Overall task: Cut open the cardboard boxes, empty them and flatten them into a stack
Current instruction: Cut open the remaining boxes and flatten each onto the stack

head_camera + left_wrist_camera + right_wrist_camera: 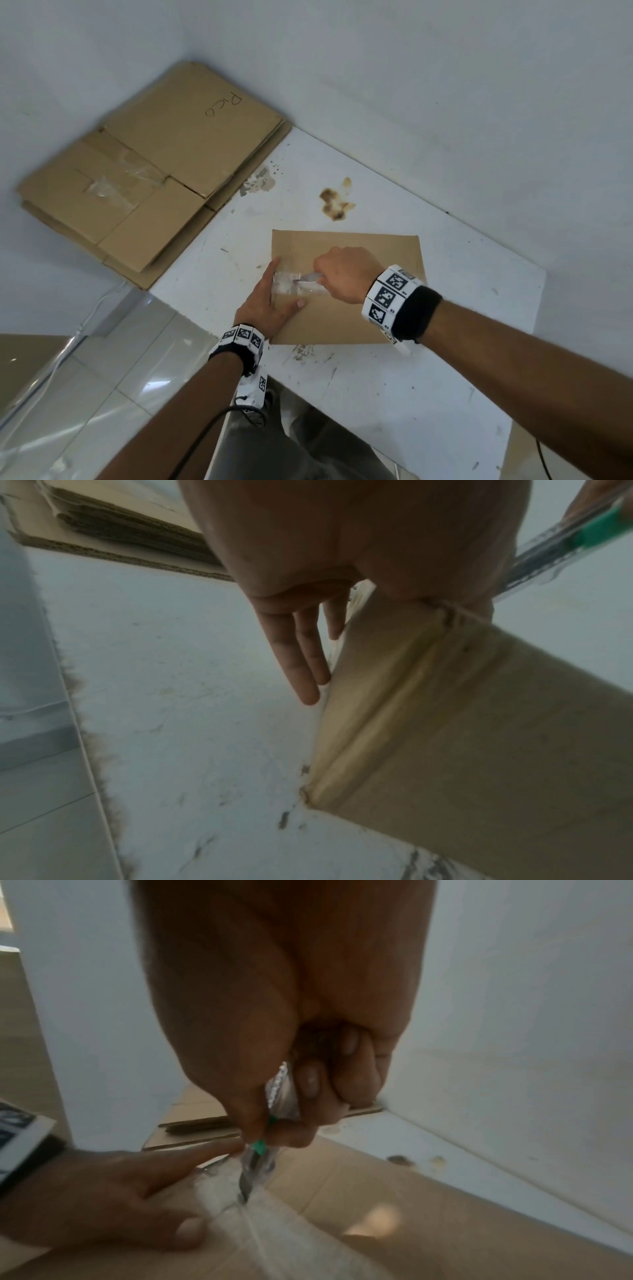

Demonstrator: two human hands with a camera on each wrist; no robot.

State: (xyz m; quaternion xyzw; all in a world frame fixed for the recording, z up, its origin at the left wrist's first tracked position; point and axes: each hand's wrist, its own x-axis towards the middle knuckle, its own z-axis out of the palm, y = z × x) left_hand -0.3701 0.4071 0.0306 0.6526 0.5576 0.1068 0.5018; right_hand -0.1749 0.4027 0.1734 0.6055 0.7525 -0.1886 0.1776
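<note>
A closed cardboard box (370, 250) lies on the white table (394, 394), its top seam sealed with clear tape (289, 291). My right hand (339, 274) grips a clear-bodied cutter (260, 1161) with a green part, and the blade tip is sunk into the tape (274, 1231) near the box's left end. My left hand (267, 301) steadies that end of the box. Its straight fingers (301, 656) lie against the box side (479, 750) and the thumb rests on top beside the blade.
A stack of flattened cardboard (150, 164) lies at the back left against the wall and overhangs the table's left edge. Brown stains (335, 202) mark the table behind the box. Glossy floor tiles (85, 394) and a white cable (85, 325) lie to the left, below the table.
</note>
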